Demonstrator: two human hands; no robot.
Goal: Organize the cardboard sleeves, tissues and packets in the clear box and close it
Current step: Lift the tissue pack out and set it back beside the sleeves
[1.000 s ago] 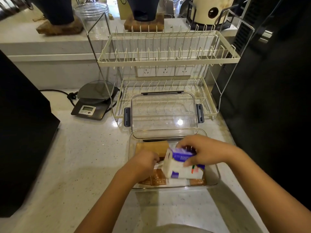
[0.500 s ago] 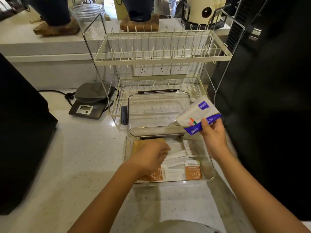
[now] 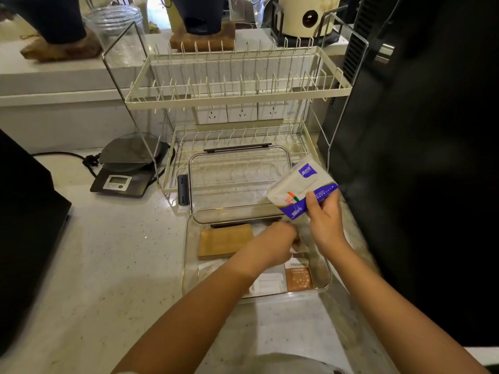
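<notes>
Since a second ago my right hand [image 3: 324, 220] has lifted the tissue pack [image 3: 299, 188] clear, right of centre, freeing the clear box [image 3: 189, 255] floor; left hand [image 3: 275, 242] reaches in blurred, grip unclear.

A cream two-tier dish rack [image 3: 237, 95] stands beside a dark kitchen scale [image 3: 127, 168] on the counter [image 3: 102, 265].

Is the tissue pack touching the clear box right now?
Apart. The head view shows the right hand holding the tissue pack raised above the clear box, over its far right corner, with the lid showing behind it.
</notes>
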